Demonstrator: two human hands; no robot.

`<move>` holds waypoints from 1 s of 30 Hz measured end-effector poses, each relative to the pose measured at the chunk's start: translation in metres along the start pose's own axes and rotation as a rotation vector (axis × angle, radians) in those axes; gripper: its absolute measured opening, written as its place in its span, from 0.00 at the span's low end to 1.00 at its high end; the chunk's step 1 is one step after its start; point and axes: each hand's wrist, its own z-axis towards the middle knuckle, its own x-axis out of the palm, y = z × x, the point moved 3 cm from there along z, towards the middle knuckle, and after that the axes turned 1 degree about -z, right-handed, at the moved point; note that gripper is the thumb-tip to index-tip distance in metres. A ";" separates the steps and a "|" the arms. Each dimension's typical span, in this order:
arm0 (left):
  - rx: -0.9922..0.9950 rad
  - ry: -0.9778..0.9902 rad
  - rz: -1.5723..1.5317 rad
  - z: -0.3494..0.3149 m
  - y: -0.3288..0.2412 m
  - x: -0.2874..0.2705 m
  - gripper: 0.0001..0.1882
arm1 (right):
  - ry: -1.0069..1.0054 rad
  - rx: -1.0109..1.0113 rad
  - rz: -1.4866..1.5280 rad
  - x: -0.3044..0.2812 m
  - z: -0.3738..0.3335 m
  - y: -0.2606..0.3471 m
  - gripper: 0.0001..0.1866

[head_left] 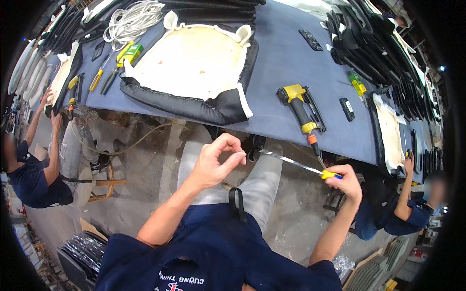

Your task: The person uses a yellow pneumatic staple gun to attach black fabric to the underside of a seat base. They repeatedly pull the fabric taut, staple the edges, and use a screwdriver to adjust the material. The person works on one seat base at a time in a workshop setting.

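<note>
My right hand (347, 182) is closed round the yellow and blue handle of a screwdriver (296, 164). Its long silver shaft points left, toward my left hand (218, 162), over my lap. The left thumb and forefinger are pinched near the screwdriver's tip, apart from it; anything between them is too small to make out. In front of me on the table lies a seat pad (189, 63), its pale underside up, with black cover edges folded round it and white flaps at the corners. A yellow and black staple gun (301, 109) rests to its right, near the table edge.
The blue-grey table (276, 53) holds coiled white cord (133, 22), pliers (109, 80), another screwdriver (97, 80), a green box (130, 55), a black phone (310, 40) and stacked black covers (359, 43). A hose runs from the staple gun. People work at both sides.
</note>
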 end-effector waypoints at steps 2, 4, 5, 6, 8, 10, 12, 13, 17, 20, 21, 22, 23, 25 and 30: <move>0.074 0.063 0.172 -0.001 0.001 -0.009 0.11 | -0.225 -0.026 0.028 -0.023 -0.002 -0.013 0.19; 0.316 0.170 0.527 0.005 -0.008 -0.003 0.19 | -0.408 -0.019 -0.096 -0.044 0.012 -0.013 0.19; 0.318 0.200 0.657 0.008 -0.002 -0.005 0.28 | -0.601 -0.174 -0.287 -0.050 0.026 -0.011 0.19; 0.442 0.116 0.807 0.018 0.002 -0.013 0.31 | -0.796 -0.330 -0.491 -0.053 0.039 -0.012 0.18; 0.391 -0.100 0.916 0.050 0.004 -0.035 0.36 | -0.898 -0.316 -0.777 -0.059 0.058 -0.005 0.19; 0.260 -0.205 1.162 0.081 0.019 -0.062 0.43 | -0.913 -0.233 -0.943 -0.047 0.082 0.008 0.22; 0.170 -0.083 1.179 0.098 0.040 -0.078 0.31 | -0.842 -0.316 -0.931 -0.006 0.114 0.036 0.27; 0.114 0.014 1.068 0.105 0.033 -0.077 0.27 | -0.779 -0.375 -0.875 0.015 0.129 0.046 0.30; 0.253 0.096 0.755 0.090 0.045 -0.092 0.15 | -0.759 -0.249 -1.025 0.077 0.189 0.070 0.44; 0.213 0.164 0.603 0.073 0.043 -0.115 0.20 | -0.751 -0.133 -1.033 0.076 0.231 0.058 0.45; 0.199 0.179 0.554 0.070 0.038 -0.122 0.21 | -0.734 -0.105 -1.014 0.072 0.238 0.057 0.45; 0.187 0.193 0.504 0.070 0.034 -0.130 0.23 | -0.715 -0.123 -1.051 0.064 0.239 0.057 0.43; 0.198 0.216 0.621 0.072 0.021 -0.133 0.27 | -0.731 -0.280 -1.004 0.045 0.235 0.051 0.41; 0.263 0.261 0.922 0.077 0.010 -0.144 0.35 | -0.608 -0.297 -0.664 0.033 0.229 0.060 0.37; 0.384 0.370 1.040 0.097 0.030 -0.135 0.28 | -0.506 -0.310 0.448 0.096 0.113 0.135 0.24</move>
